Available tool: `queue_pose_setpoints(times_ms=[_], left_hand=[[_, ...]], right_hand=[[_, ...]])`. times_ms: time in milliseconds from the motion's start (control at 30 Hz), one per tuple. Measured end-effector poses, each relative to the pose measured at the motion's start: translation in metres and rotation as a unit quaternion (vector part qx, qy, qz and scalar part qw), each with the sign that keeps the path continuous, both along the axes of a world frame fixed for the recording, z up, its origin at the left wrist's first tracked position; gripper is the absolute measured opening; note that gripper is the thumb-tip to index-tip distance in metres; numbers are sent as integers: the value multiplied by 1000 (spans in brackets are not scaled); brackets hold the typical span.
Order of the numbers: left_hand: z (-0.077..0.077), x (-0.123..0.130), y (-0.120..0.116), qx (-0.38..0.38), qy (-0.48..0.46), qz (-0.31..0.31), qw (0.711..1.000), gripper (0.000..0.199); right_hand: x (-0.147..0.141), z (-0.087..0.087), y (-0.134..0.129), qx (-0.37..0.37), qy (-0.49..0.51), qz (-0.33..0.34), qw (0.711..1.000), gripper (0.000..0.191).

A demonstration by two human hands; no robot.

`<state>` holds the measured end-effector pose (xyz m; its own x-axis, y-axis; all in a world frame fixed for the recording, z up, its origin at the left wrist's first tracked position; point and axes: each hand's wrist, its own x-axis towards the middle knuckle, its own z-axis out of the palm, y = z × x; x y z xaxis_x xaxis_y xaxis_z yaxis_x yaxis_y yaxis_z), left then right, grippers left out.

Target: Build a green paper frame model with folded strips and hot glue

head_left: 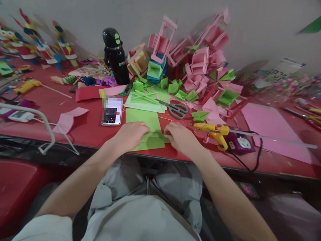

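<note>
Green paper (144, 117) lies on the red table at the front edge, with a smaller folded green piece (155, 140) over its lower part. My left hand (135, 133) rests with curled fingers on the left side of the green paper. At the paper's right edge, my right hand (179, 136) has its fingers bent together over the folded piece's edge. Grey-handled scissors (178, 110) lie just beyond my right hand. A yellow glue gun (214, 131) is to its right, and a phone (112, 111) lies left of the paper.
Pink folded paper structures (204, 60) and green folded pieces (174, 86) pile up at the back. A black bottle (116, 59) stands back left. Purple power strip (238, 141) with a cable and pink sheets (278, 128) are at right. A white bent tube (42, 116) crosses the left front.
</note>
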<state>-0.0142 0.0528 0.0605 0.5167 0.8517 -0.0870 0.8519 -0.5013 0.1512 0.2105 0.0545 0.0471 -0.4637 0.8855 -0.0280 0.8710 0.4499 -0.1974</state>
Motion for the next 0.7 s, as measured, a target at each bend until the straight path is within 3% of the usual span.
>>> queue_pose_setpoints(times_ms=[100, 267, 433, 700], left_hand=[[-2, -3, 0, 3, -20, -30, 999, 29], [-1, -1, -16, 29, 32, -29, 999, 31], [0, 0, -28, 10, 42, -23, 999, 38], [-6, -9, 0, -63, -90, -28, 994, 23]], right_hand=[[2, 1, -4, 7, 3, 11, 1000, 13], [5, -1, -16, 10, 0, 19, 1000, 22], [9, -9, -23, 12, 28, 31, 999, 28], [12, -9, -11, -33, 107, 25, 993, 22]])
